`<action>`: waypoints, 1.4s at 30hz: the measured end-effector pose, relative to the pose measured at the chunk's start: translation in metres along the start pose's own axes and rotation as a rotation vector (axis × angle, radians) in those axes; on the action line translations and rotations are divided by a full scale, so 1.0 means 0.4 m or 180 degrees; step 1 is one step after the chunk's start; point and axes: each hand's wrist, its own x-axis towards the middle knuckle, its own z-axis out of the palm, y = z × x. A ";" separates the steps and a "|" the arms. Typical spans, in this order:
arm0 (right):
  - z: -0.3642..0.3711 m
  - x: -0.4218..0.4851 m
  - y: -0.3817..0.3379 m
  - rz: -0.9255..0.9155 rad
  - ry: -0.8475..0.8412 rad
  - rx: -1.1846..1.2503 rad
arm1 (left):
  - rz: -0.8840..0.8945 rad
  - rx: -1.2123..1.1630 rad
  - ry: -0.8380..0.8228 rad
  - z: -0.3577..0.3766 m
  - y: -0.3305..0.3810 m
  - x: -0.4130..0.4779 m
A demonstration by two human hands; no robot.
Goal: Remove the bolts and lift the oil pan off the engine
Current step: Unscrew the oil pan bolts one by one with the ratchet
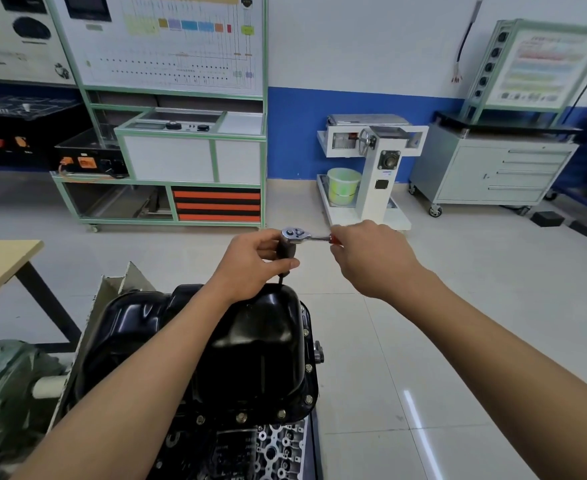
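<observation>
Engine (278, 445) under black oil pan (250, 348), flange bolts (308, 367) in. Above pan's far end: left hand (250, 265) curled round ratchet wrench (294, 234) socket extension (286, 251); right hand (371, 258) fisted on red handle (333, 239).

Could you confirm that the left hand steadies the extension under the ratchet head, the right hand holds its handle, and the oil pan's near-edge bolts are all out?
Not quite: the head view shows bolts still seated along the near edge of the oil pan. The left hand does steady the extension under the ratchet, and the right hand holds its handle.
</observation>
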 end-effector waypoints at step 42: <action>0.008 0.070 0.012 -0.0254 0.0058 0.0297 | -0.0041 0.0016 -0.0274 -0.004 0.008 -0.004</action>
